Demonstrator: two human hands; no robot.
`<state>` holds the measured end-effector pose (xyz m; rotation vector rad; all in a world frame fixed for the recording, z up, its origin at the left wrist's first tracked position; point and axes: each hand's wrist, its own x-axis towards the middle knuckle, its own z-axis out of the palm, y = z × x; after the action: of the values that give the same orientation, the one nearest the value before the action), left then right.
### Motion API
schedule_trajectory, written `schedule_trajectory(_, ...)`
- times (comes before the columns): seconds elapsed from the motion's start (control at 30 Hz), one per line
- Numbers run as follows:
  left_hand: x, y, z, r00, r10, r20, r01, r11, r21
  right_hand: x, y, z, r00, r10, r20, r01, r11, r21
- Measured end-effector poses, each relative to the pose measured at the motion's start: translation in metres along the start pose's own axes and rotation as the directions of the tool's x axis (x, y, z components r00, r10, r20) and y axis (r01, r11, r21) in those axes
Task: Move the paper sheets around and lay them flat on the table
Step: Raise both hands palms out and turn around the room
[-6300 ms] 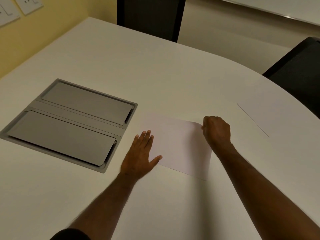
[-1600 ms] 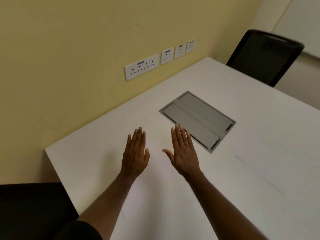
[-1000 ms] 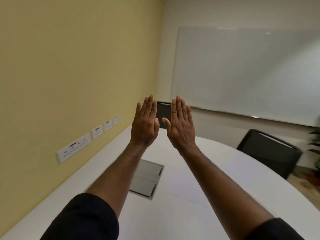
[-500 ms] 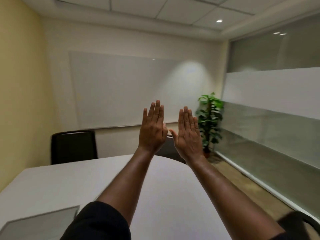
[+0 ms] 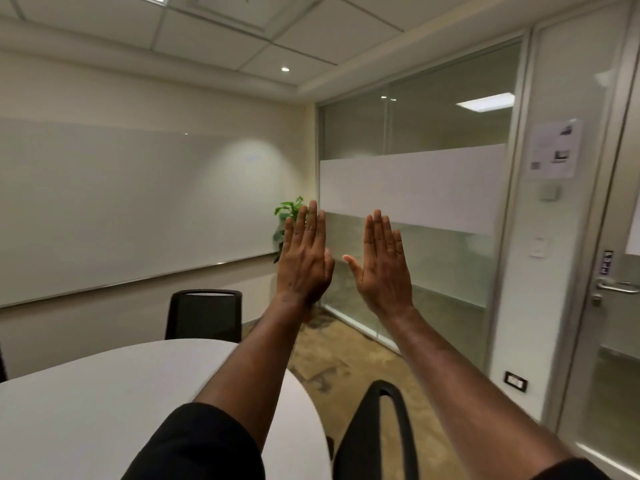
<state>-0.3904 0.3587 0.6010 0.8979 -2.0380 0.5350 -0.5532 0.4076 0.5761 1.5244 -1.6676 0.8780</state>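
My left hand [image 5: 304, 261] and my right hand [image 5: 382, 268] are both raised in the air at arm's length, backs toward me, fingers straight and pointing up. Neither holds anything, and a small gap separates the two thumbs. The white table [image 5: 104, 403] shows only as its rounded end at the lower left, below my left arm. No paper sheet is in view.
A black chair [image 5: 204, 315] stands at the table's far end and another chair back [image 5: 381, 427] is close by at the lower right. A whiteboard [image 5: 121, 209] covers the far wall. A glass partition [image 5: 415, 209], a plant [image 5: 289, 216] and a door [image 5: 616, 306] lie to the right.
My view has swung up and to the right, away from the table, toward the glass wall and door. Both open hands stay raised and have spread slightly apart.
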Motion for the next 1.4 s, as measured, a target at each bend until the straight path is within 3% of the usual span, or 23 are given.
schedule_trajectory(0.3, 0.062, 0.163, 0.045, 0.999, 0.034, -0.029, -0.035, 0.999, -0.042, -0.014, 0.171, -0.067, 0.999, 0.037, -0.01, -0.038, 0.995, -0.087)
schedule_trajectory(0.67, 0.106, 0.252, 0.084, 0.993, 0.09, -0.078, -0.095, 0.993, -0.072, -0.014, 0.277, -0.102, 0.999, 0.047, -0.015, -0.049, 0.988, -0.149)
schedule_trajectory(1.03, 0.146, 0.24, 0.187, 0.992, 0.039, -0.119, -0.052, 0.993, -0.11, 0.028, 0.321, -0.007, 0.999, 0.036, 0.019, -0.034, 0.993, -0.115)
schedule_trajectory(1.4, 0.219, 0.135, 0.35, 0.991, -0.098, -0.096, 0.096, 0.995, -0.024, 0.137, 0.365, 0.179, 0.996, -0.071, 0.051, 0.074, 0.996, -0.058)
